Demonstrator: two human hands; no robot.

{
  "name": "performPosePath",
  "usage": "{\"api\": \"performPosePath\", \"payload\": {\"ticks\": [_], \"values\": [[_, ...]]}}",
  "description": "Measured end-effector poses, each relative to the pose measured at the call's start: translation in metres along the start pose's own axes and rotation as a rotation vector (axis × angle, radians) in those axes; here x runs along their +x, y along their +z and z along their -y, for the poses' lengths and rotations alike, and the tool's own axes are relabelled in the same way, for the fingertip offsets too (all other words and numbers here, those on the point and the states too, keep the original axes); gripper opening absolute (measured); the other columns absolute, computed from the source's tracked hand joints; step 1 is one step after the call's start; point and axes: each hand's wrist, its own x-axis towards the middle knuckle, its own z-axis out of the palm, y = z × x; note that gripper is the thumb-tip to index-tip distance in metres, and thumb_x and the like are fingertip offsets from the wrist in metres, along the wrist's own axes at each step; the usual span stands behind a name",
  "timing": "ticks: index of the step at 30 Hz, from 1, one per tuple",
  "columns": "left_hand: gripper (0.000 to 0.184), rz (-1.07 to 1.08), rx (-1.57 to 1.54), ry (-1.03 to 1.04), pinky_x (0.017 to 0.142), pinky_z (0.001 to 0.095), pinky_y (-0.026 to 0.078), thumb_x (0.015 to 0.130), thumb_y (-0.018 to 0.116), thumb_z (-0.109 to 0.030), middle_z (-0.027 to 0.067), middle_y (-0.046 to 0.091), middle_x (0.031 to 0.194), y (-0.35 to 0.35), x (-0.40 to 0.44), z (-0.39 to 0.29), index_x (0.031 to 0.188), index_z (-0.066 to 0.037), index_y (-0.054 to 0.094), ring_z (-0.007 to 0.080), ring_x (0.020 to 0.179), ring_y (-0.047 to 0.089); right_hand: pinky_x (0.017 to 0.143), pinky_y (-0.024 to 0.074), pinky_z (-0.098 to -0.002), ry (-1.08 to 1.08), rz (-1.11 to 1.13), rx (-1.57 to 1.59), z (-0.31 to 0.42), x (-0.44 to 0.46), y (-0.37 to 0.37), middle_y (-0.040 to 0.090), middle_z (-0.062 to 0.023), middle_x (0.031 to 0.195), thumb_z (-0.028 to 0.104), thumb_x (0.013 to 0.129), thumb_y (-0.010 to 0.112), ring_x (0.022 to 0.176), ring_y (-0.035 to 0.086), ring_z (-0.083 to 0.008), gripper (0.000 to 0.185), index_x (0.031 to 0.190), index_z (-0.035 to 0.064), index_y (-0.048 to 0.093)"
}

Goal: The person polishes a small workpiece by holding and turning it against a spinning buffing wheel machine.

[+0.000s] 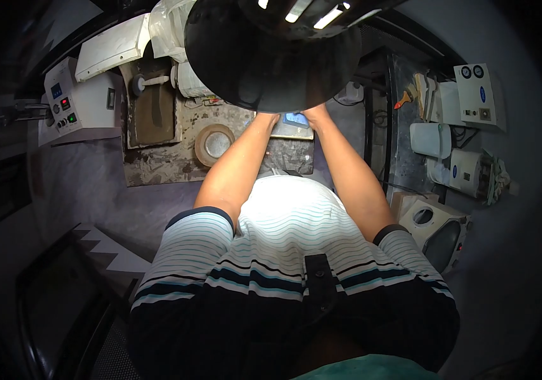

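My left hand (pixel 267 119) and my right hand (pixel 316 114) reach forward over the worktable, and a large black lamp shade (pixel 264 69) covers nearly all of both. Only the wrists and the heels of the hands show below its rim, so the fingers and anything in them are hidden. Between the wrists lies a pale, flat object with a blue panel (pixel 296 118), partly covered by the shade. A round dish with a thick tan rim (pixel 203 144) sits on the table, left of my left forearm.
The stained worktable (pixel 154 168) carries a tray of brown material (pixel 155 117) at left. A white control box (pixel 81 104) stands farther left. On the right bench are a brush (pixel 403 100), a pale tub (pixel 431 140) and a gauge box (pixel 476 93). A boxy machine (pixel 424 218) stands lower right.
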Motion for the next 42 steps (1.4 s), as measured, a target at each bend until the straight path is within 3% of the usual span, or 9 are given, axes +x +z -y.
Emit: {"api": "performPosePath", "payload": {"ticks": [3,10,19,21,24,28,30,35,42], "values": [[0.043,0.008,-0.057,-0.033,0.096,0.0311,0.038,0.092,0.049,-0.018,0.0094,0.046,0.131,-0.001,0.005,0.001,0.131,-0.002,0.041,0.0193,0.116,0.046,0.053,0.0472,-0.0231,0.249,0.029,0.255,-0.011,0.014,-0.009,0.065,-0.0131,0.076,-0.001,0.082,0.056,0.060,0.058,-0.0129,0.009,0.086,-0.0072,0.061],[0.043,0.018,-0.200,-0.115,0.096,0.0315,0.039,0.092,0.049,-0.018,0.0094,0.047,0.130,-0.006,0.019,0.007,0.131,-0.002,0.042,0.0194,0.115,0.046,0.047,0.0461,-0.0241,0.225,-0.051,0.214,-0.019,0.034,-0.002,0.065,-0.0125,0.072,-0.001,0.079,0.056,0.054,0.057,-0.0140,0.008,0.082,-0.0066,0.061],[0.042,0.046,-0.261,-0.136,0.094,0.0322,0.040,0.091,0.050,-0.019,0.0096,0.048,0.128,-0.022,0.037,0.027,0.129,-0.002,0.044,0.0197,0.113,0.048,0.050,0.0471,-0.0256,-0.019,-0.057,-0.356,0.013,0.018,0.010,0.065,-0.0087,0.065,0.001,0.073,0.058,0.054,0.059,-0.0133,0.009,0.071,-0.0024,0.066],[0.039,0.070,-0.233,-0.113,0.090,0.0320,0.041,0.090,0.052,-0.019,0.0091,0.050,0.123,-0.026,0.044,0.037,0.125,-0.003,0.046,0.0191,0.108,0.049,0.054,0.0483,-0.0277,-0.282,-0.095,-0.715,0.004,0.019,0.007,0.065,-0.0081,0.063,0.006,0.070,0.061,0.055,0.060,-0.0132,0.010,0.071,-0.0004,0.068],[0.030,0.043,-0.204,-0.112,0.083,0.0304,0.041,0.088,0.054,-0.018,0.0070,0.052,0.112,-0.025,0.041,0.037,0.115,-0.005,0.050,0.0169,0.098,0.049,0.057,0.0487,-0.0281,-0.393,-0.147,-0.886,-0.008,0.023,0.006,0.065,-0.0078,0.062,0.010,0.068,0.063,0.056,0.061,-0.0132,0.011,0.072,0.0020,0.069],[0.018,0.018,-0.176,-0.106,0.074,0.0282,0.042,0.086,0.056,-0.016,0.0043,0.054,0.096,-0.025,0.036,0.034,0.102,-0.007,0.054,0.0140,0.085,0.050,0.056,0.0475,-0.0259,-0.271,-0.144,-0.775,0.000,0.016,0.012,0.065,-0.0071,0.062,0.007,0.068,0.061,0.056,0.060,-0.0119,0.010,0.071,0.0025,0.070],[0.012,0.010,-0.158,-0.101,0.070,0.0271,0.043,0.085,0.057,-0.015,0.0029,0.055,0.088,-0.025,0.035,0.033,0.095,-0.008,0.056,0.0125,0.078,0.050,0.055,0.0462,-0.0233,-0.007,-0.167,-0.578,0.009,0.006,0.014,0.065,-0.0053,0.064,0.005,0.073,0.059,0.057,0.058,-0.0090,0.011,0.074,0.0018,0.070],[0.005,-0.010,-0.087,-0.086,0.058,0.0244,0.043,0.083,0.059,-0.013,-0.0005,0.058,0.069,-0.030,0.027,0.041,0.079,-0.011,0.062,0.0088,0.061,0.051,0.054,0.0449,-0.0206,-0.025,-0.118,-0.370,0.021,-0.015,0.014,0.066,-0.0033,0.071,0.008,0.084,0.057,0.059,0.055,-0.0064,0.014,0.082,0.0005,0.069],[0.005,-0.073,-0.149,0.033,0.063,0.0256,0.046,0.084,0.061,-0.016,0.0007,0.060,0.076,-0.032,0.044,0.074,0.084,-0.012,0.061,0.0108,0.066,0.054,0.055,0.0455,-0.0214,-0.025,-0.193,-0.481,0.025,-0.026,0.019,0.067,-0.0033,0.075,0.016,0.088,0.058,0.061,0.056,-0.0070,0.020,0.092,-0.0010,0.068]]}}
